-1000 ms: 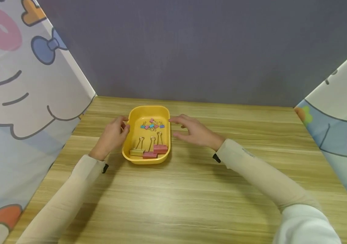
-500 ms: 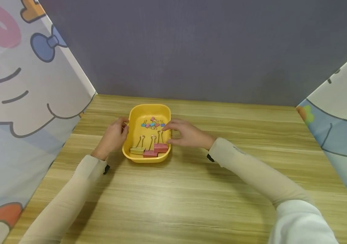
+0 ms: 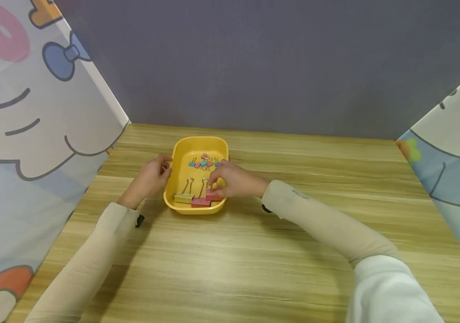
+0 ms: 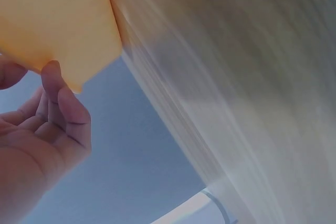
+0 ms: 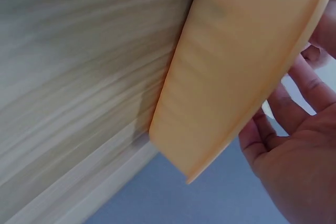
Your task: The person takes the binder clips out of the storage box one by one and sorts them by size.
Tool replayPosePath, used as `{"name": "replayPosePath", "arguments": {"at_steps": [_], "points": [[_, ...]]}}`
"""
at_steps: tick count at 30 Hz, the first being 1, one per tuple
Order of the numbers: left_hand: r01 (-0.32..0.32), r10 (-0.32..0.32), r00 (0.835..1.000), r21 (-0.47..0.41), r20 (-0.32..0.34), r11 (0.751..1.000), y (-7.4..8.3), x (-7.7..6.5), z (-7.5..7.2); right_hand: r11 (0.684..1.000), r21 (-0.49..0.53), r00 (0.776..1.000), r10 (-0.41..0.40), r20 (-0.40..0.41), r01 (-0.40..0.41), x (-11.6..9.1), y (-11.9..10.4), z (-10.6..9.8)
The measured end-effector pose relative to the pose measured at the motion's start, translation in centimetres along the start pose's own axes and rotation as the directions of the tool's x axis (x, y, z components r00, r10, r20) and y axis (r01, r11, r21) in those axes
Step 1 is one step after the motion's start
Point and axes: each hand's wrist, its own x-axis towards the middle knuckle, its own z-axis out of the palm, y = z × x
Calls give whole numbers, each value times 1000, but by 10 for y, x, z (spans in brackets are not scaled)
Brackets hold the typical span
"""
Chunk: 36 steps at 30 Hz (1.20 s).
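A yellow tray (image 3: pixel 178 152) on the table holds large and small binder clips. My left hand (image 3: pixel 150 177) grips its left rim; in the left wrist view, fingertips (image 4: pixel 51 73) overlap the tray's outer wall. My right hand (image 3: pixel 238 179) reaches over the opposite rim, thumb and curled fingers around a large pink binder clip (image 3: pixel 212 194) and partly covering it. Beside that clip lie another pink binder clip (image 3: pixel 201 202) and a yellow binder clip (image 3: pixel 183 198), handles pointing away. In the right wrist view, the tray wall hides the right fingertips and the clip.
Several small coloured binder clips (image 3: pixel 203 164) lie clustered in the far half of the tray. The wooden table (image 3: pixel 254 260) ends at a dark grey panel (image 3: pixel 254 67). Cartoon-printed panels (image 3: pixel 40 125) stand along both sides.
My right hand has moved left over the tray's rim and down to the right-hand pink clip, its fingers curling. My left hand has kept its place at the rim.
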Motion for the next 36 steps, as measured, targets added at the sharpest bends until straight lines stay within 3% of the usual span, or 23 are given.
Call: {"name": "replayPosePath", "arguments": {"at_steps": [8, 24, 36], "points": [[-16, 16, 1000, -4, 13, 1000, 0, 2, -2, 993, -94, 997, 72, 41, -68, 5, -6, 3], [1, 0, 999, -16, 43, 1000, 0, 1, -4, 948, -259, 968, 220, 121, -184, 18, -16, 6], [10, -10, 999, -10, 38, 1000, 0, 0, -3, 937, -290, 962, 242, 128, -197, 21, -20, 10]]}}
